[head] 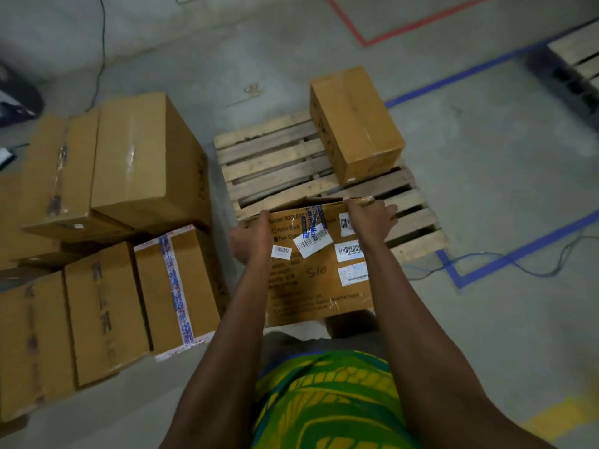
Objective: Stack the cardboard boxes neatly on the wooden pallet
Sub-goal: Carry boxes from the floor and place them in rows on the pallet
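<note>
I hold a labelled cardboard box (319, 277) in front of me, over the near edge of the wooden pallet (275, 163). My left hand (256, 238) grips its far left corner, fingers curled round the edge. My right hand (369, 218) grips its far right corner, fingers over the top edge. The box carries several barcode stickers and blue tape. One plain brown box (356, 124) stands on the pallet's far right part.
A pile of brown boxes (129, 163) stands on the floor to my left, some two high, one with blue-printed tape (176, 286). Blue floor tape (518, 254) and a thin cable (551, 264) run right of the pallet. A second pallet (580, 56) lies far right.
</note>
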`<move>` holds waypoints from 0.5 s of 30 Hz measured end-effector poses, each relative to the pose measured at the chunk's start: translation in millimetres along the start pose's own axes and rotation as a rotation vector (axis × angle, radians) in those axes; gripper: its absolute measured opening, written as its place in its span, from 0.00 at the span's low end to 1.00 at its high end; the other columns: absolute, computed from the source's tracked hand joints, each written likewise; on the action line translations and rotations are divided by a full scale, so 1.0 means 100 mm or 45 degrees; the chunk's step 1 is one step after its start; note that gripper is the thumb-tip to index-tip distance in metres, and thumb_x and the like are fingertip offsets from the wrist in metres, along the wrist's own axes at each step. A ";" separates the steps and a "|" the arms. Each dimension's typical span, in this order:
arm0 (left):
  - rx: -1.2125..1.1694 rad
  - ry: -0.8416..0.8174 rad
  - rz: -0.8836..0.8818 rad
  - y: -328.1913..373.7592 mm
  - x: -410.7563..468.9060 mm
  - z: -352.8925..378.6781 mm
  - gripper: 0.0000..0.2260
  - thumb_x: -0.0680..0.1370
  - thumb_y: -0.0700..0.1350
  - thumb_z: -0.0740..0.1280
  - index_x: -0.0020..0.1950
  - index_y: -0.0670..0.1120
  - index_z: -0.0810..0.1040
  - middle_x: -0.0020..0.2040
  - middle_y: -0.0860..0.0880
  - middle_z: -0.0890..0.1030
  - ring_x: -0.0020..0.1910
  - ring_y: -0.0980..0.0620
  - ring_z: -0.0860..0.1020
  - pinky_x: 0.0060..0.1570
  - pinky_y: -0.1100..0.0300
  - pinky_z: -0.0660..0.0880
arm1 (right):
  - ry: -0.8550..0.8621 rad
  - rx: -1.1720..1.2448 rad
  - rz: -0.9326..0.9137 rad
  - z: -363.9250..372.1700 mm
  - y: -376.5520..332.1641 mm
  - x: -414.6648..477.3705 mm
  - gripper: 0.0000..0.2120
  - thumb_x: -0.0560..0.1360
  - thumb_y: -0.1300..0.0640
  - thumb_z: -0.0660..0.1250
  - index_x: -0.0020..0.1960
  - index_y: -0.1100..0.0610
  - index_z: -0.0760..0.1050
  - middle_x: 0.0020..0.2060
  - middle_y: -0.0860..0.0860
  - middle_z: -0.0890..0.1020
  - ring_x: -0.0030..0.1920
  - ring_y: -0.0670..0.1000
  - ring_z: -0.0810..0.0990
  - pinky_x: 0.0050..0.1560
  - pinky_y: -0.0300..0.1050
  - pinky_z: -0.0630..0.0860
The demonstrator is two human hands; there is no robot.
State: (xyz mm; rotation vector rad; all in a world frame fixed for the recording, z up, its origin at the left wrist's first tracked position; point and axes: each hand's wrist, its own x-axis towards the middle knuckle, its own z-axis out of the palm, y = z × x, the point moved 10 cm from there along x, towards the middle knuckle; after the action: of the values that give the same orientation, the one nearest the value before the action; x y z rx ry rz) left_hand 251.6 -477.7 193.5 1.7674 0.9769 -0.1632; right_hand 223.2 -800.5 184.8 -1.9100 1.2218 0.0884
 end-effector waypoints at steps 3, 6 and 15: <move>-0.029 0.021 -0.001 0.30 0.05 0.35 0.15 0.74 0.59 0.74 0.41 0.54 0.71 0.42 0.53 0.79 0.43 0.52 0.80 0.52 0.49 0.81 | -0.029 -0.004 -0.044 -0.06 -0.35 0.43 0.37 0.74 0.39 0.71 0.73 0.61 0.68 0.74 0.58 0.62 0.73 0.62 0.61 0.68 0.56 0.67; -0.050 0.001 0.013 0.56 0.15 0.63 0.15 0.73 0.61 0.73 0.46 0.53 0.75 0.47 0.51 0.83 0.46 0.51 0.82 0.52 0.49 0.81 | -0.068 0.021 -0.060 -0.09 -0.65 0.73 0.38 0.73 0.39 0.72 0.75 0.59 0.67 0.76 0.57 0.61 0.76 0.62 0.57 0.73 0.64 0.62; -0.090 -0.075 0.104 1.30 0.93 1.36 0.10 0.74 0.59 0.72 0.44 0.55 0.76 0.50 0.51 0.84 0.47 0.51 0.84 0.51 0.48 0.82 | -0.174 0.231 -0.047 0.47 -1.28 1.68 0.47 0.67 0.36 0.76 0.77 0.56 0.63 0.75 0.55 0.66 0.72 0.58 0.69 0.71 0.57 0.70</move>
State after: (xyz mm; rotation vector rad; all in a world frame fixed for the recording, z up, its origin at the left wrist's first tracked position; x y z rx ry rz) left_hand 446.4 -555.8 179.9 1.7250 0.8570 -0.1260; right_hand 427.0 -867.1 154.7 -1.7386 1.0663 0.0841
